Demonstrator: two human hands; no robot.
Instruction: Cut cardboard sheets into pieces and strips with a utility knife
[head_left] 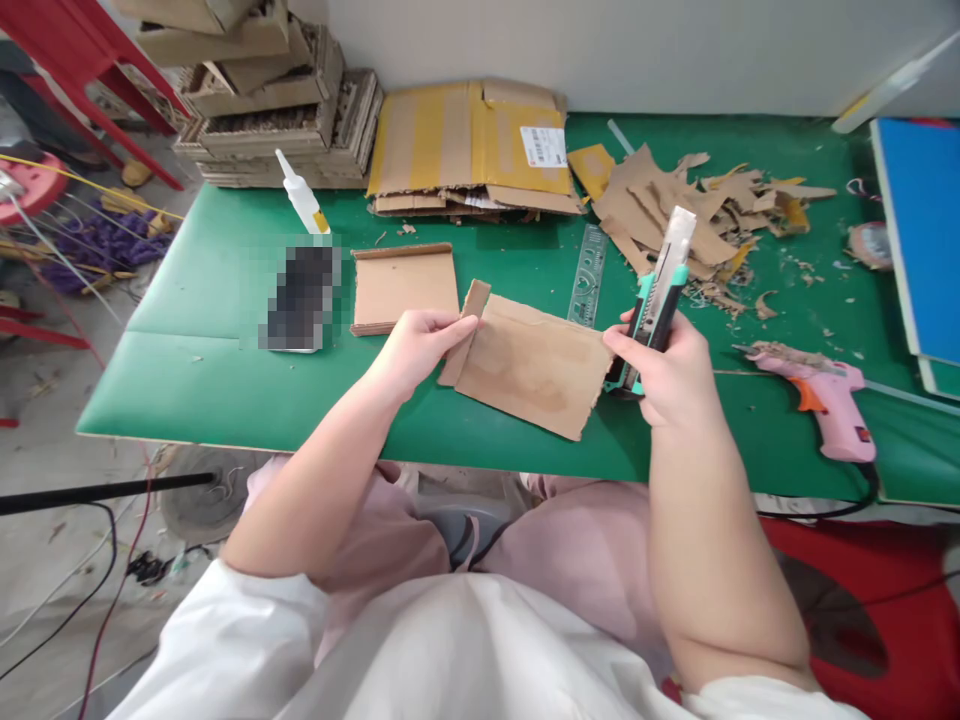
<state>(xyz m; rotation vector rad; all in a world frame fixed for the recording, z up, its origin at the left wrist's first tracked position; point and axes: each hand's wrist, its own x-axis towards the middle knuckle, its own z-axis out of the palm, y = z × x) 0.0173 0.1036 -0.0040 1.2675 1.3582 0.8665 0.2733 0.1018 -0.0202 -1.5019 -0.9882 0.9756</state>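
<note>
Between my two hands is a piece of cardboard (536, 365) with a narrow folded strip along its left edge. My left hand (420, 345) pinches that strip between thumb and fingers. My right hand (667, 360) is wrapped round a utility knife (658, 305) with a black and green handle, its wide blade pointing up and away from me. The right thumb and fingertips are also at the cardboard's right corner. Just beyond my left hand lies another cardboard piece (405, 285) with raised edges. A clear plastic ruler (589, 275) lies behind the cardboard.
A pink glue gun (825, 395) lies at the right, near cardboard scraps (675, 205). A flattened box (450, 150) and stacked cardboard trays (300, 110) stand at the back. A white bottle (302, 200) and a blurred dark phone-like object (300, 300) are at the left.
</note>
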